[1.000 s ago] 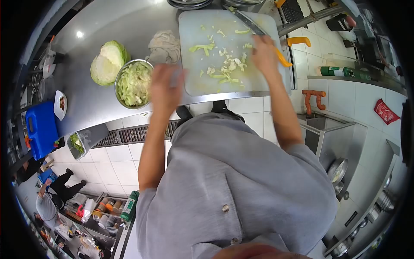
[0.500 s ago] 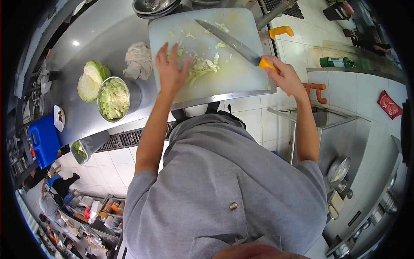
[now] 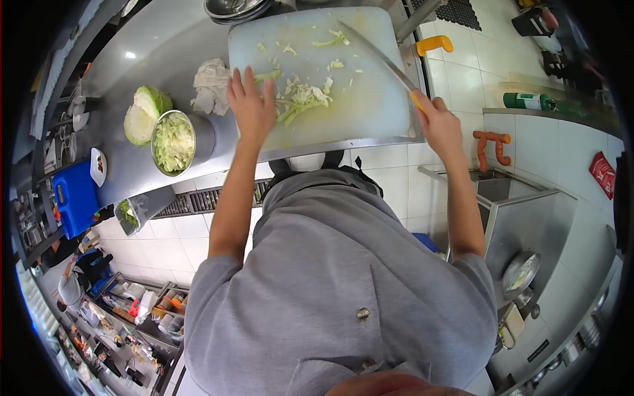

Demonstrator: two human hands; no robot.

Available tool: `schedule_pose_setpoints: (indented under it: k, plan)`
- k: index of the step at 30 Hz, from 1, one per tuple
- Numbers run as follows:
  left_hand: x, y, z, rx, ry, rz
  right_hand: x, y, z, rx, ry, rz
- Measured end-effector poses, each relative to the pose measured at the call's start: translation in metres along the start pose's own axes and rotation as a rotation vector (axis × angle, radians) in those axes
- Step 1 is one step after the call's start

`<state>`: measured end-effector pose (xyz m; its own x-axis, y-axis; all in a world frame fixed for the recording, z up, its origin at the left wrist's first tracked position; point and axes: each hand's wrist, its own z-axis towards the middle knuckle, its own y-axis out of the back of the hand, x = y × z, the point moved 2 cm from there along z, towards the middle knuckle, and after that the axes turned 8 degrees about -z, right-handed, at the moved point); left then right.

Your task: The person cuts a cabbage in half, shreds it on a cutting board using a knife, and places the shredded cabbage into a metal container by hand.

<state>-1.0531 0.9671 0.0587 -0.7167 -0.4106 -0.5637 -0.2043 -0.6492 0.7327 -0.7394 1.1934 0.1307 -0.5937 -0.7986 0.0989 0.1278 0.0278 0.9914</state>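
Note:
My right hand [image 3: 439, 129] grips the orange handle of a long chef's knife [image 3: 383, 58]. Its blade points away over the right part of the white cutting board [image 3: 370, 112], turned nearly edge-on to me. At the board's left edge, my left hand [image 3: 253, 112] has its fingers spread and holds nothing I can see. Just right of it lies a small heap of chopped cabbage [image 3: 305, 99], with scattered shreds further up the board. A metal container [image 3: 206, 140] filled with cut cabbage stands to the left, touching or close to a cut cabbage head [image 3: 144, 115].
A crumpled cloth [image 3: 211, 87] lies beside the board's left edge. Metal bowls [image 3: 238, 10] are stacked behind it. A second orange handle [image 3: 434, 45] sticks out at the right. Below the counter's left edge is a bin [image 3: 155, 200] with green scraps; a blue container [image 3: 76, 198] is farther left.
My left hand has shifted left, away from the chopped heap, to the board's edge. The knife has turned from showing its flat side to nearly edge-on, and its tip has moved right.

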Motion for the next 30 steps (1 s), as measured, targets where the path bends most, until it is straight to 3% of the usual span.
schedule_pose_setpoints:
  k: [5,7,8,10,12,14,16,17,19,20,23,25,27,28,30]
  plan:
    - [-0.023,-0.024,-0.031,0.013,0.045,0.298,0.05,-0.037,0.001,0.025,0.115,0.119]
    - [-0.037,-0.034,-0.026,0.028,0.065,-0.046,0.06,-0.036,0.013,0.053,0.203,0.321]
    - [-0.043,-0.033,-0.028,0.018,0.07,-0.033,0.062,-0.034,0.024,0.063,0.192,0.289]
    - [-0.06,-0.027,-0.037,0.098,-0.153,-0.319,0.058,-0.037,0.057,0.022,0.231,0.244]
    - [-0.06,-0.014,-0.047,0.09,-0.124,-0.325,0.053,-0.045,0.088,-0.014,0.243,0.197]
    - [-0.055,-0.001,-0.054,0.093,-0.092,-0.336,0.053,-0.052,0.107,-0.072,0.445,0.131]
    - [-0.04,0.019,-0.052,-0.113,-0.057,-0.29,0.055,-0.053,0.102,-0.025,0.5,0.122]
    - [-0.031,0.023,-0.051,-0.107,-0.059,-0.289,0.056,-0.053,0.099,0.023,0.568,0.105]
    - [-0.006,0.03,-0.051,-0.385,0.101,-0.42,0.046,-0.047,0.079,0.091,0.568,0.131]
    - [0.0,0.032,-0.049,-0.383,0.11,-0.419,0.04,-0.043,0.064,0.159,0.575,0.151]
    - [0.011,0.024,-0.039,-0.216,0.11,-0.306,0.024,-0.029,0.014,0.014,0.361,0.404]
    - [0.009,0.003,-0.032,0.047,0.006,-0.012,0.023,-0.027,-0.025,-0.094,0.292,0.538]
    - [-0.005,-0.008,-0.027,0.069,-0.014,-0.007,0.022,-0.029,-0.066,0.45,-0.465,1.101]
    - [-0.013,-0.014,-0.022,0.086,-0.033,0.004,0.03,-0.031,-0.074,0.44,-0.477,1.095]
    - [-0.025,-0.026,-0.015,0.116,-0.085,-0.083,0.06,-0.041,-0.093,0.347,-0.624,1.388]
